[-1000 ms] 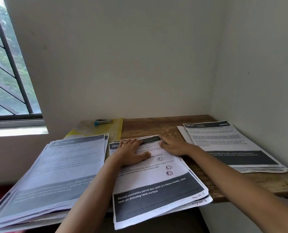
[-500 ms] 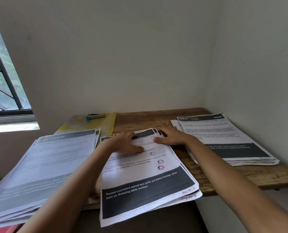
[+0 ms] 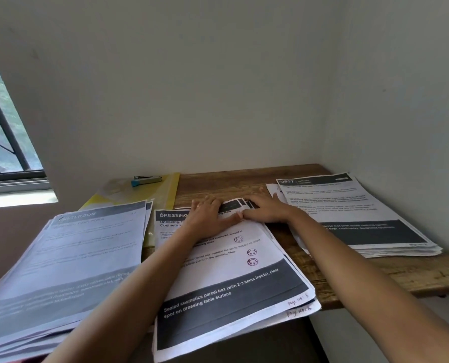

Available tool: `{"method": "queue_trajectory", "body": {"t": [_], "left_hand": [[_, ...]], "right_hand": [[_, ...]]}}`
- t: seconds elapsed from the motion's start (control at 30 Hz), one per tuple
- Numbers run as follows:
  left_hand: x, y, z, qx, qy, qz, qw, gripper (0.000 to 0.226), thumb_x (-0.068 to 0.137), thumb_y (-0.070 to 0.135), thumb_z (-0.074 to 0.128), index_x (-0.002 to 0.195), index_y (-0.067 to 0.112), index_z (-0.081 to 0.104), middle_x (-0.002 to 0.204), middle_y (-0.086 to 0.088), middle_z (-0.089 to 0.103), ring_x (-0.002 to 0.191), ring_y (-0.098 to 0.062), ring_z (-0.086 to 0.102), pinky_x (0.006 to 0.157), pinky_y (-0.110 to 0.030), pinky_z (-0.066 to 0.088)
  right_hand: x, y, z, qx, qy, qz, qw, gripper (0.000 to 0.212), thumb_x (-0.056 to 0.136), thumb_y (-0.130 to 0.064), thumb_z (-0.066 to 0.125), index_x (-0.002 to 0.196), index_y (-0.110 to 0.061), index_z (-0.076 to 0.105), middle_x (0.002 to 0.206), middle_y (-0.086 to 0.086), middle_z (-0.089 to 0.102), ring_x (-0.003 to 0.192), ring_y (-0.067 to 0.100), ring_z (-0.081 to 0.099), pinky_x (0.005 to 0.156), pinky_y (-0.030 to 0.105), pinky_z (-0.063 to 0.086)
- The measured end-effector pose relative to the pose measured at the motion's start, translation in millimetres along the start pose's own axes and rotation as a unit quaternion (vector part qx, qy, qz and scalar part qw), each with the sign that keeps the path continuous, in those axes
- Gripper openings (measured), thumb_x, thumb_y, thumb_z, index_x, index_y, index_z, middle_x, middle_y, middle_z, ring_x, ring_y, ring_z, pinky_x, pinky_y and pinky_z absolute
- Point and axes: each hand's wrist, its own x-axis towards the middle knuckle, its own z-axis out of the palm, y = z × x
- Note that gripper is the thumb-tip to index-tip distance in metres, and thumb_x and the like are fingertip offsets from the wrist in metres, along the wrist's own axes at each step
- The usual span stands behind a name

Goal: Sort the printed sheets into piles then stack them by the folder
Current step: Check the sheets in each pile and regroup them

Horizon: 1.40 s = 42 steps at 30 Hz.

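**Both hands flat on the middle pile**

The left hand (image 3: 210,218) and right hand (image 3: 266,209) lay side by side on the far end of the middle pile (image 3: 231,284), headed "DRESSING". Their fingers were fairly straight and pressing down, gripping nothing. The pile's near end overhung the wooden table (image 3: 375,271). The left pile (image 3: 74,258), headed "MULTI-ROOM", sat beside it, and the right pile (image 3: 362,218), headed "2937", lay by the wall. The yellow folder (image 3: 165,189) lay far left, its near part hidden by the left pile, with a blue stapler (image 3: 146,180) on it
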Motion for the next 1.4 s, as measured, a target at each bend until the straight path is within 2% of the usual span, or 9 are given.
{"method": "queue_trajectory", "body": {"t": [0.17, 0.37, 0.67, 0.73, 0.83, 0.97, 1.13, 1.2, 1.4], "left_hand": [[1, -1, 1, -0.014, 0.007, 0.002, 1.000, 0.080, 0.087, 0.071, 0.040, 0.143, 0.014, 0.036, 0.151, -0.003, 0.035, 0.144, -0.018, 0.022, 0.119, -0.046, 0.004], [2, -3, 3, -0.036, 0.012, -0.005, 0.999, 0.080, 0.084, 0.072, 0.044, 0.142, 0.016, 0.037, 0.148, -0.004, 0.039, 0.141, -0.021, 0.028, 0.119, -0.048, 0.007], [4, -7, 3, -0.089, 0.025, -0.009, 0.996, 0.090, 0.079, 0.071, 0.054, 0.147, 0.018, 0.027, 0.149, -0.002, 0.040, 0.140, -0.021, 0.032, 0.119, -0.049, 0.006], [4, -8, 2, -0.121, 0.043, 0.000, 0.992, 0.087, 0.077, 0.067, 0.062, 0.144, 0.020, 0.033, 0.142, -0.001, 0.047, 0.134, -0.021, 0.039, 0.116, -0.048, 0.017], [2, -12, -2, -0.209, 0.079, -0.013, 0.975, 0.067, 0.072, 0.054, 0.075, 0.125, 0.021, 0.049, 0.119, 0.003, 0.058, 0.112, -0.018, 0.052, 0.094, -0.033, 0.040], [-3, -17, -7, -0.295, 0.122, -0.045, 0.947, 0.036, 0.076, 0.048, 0.074, 0.097, 0.021, 0.061, 0.092, 0.011, 0.064, 0.083, -0.007, 0.057, 0.064, -0.018, 0.037], [-3, -17, -8, -0.408, 0.151, -0.081, 0.897, 0.064, 0.092, 0.064, 0.033, 0.081, 0.017, 0.075, 0.087, 0.003, 0.072, 0.085, -0.010, 0.062, 0.080, -0.026, 0.043], [-1, -18, -7, -0.427, 0.164, -0.094, 0.884, 0.061, 0.096, 0.057, 0.035, 0.079, 0.016, 0.076, 0.087, 0.002, 0.073, 0.087, -0.009, 0.062, 0.084, -0.026, 0.042], [1, -19, -5, -0.369, 0.141, -0.099, 0.913, 0.018, 0.087, 0.033, 0.067, 0.079, 0.018, 0.070, 0.077, -0.001, 0.069, 0.068, -0.009, 0.055, 0.067, -0.022, 0.043]], "right_hand": [[5, -1, 0, 0.051, 0.034, 0.013, 0.998, 0.040, 0.094, -0.034, 0.046, 0.132, -0.022, 0.047, 0.148, 0.004, 0.037, 0.143, 0.022, 0.017, 0.114, 0.049, -0.007], [15, 6, 5, 0.103, 0.066, 0.013, 0.992, 0.035, 0.096, -0.026, 0.040, 0.129, -0.024, 0.052, 0.153, 0.000, 0.031, 0.147, 0.019, -0.006, 0.113, 0.055, -0.015], [4, 3, -2, 0.151, 0.080, -0.043, 0.984, 0.039, 0.092, -0.021, 0.054, 0.130, -0.029, 0.052, 0.157, -0.001, 0.021, 0.146, 0.016, -0.011, 0.112, 0.052, -0.018], [-2, 1, -6, 0.213, 0.072, -0.073, 0.972, 0.036, 0.092, -0.013, 0.055, 0.126, -0.023, 0.058, 0.152, -0.003, 0.034, 0.146, 0.013, -0.003, 0.117, 0.039, -0.006], [-10, -2, -12, 0.266, 0.053, -0.099, 0.957, 0.034, 0.093, -0.002, 0.048, 0.120, -0.016, 0.063, 0.140, -0.002, 0.049, 0.131, 0.000, 0.024, 0.100, 0.012, 0.014], [-5, 6, -8, 0.235, 0.099, -0.045, 0.966, 0.028, 0.097, -0.015, 0.045, 0.112, -0.024, 0.068, 0.146, 0.001, 0.044, 0.147, 0.014, 0.002, 0.115, 0.040, 0.010], [0, 18, -3, 0.107, 0.108, -0.010, 0.988, 0.031, 0.098, -0.024, 0.046, 0.125, -0.017, 0.060, 0.147, 0.004, 0.043, 0.147, 0.023, -0.001, 0.117, 0.053, -0.001], [2, 20, -1, 0.107, 0.096, -0.013, 0.990, 0.031, 0.097, -0.029, 0.049, 0.124, -0.018, 0.061, 0.145, 0.004, 0.045, 0.147, 0.023, -0.001, 0.116, 0.054, -0.003], [5, 24, 0, 0.140, 0.117, -0.010, 0.983, 0.033, 0.092, -0.030, 0.058, 0.123, -0.019, 0.061, 0.142, 0.007, 0.048, 0.147, 0.019, 0.004, 0.117, 0.046, 0.013]]}}
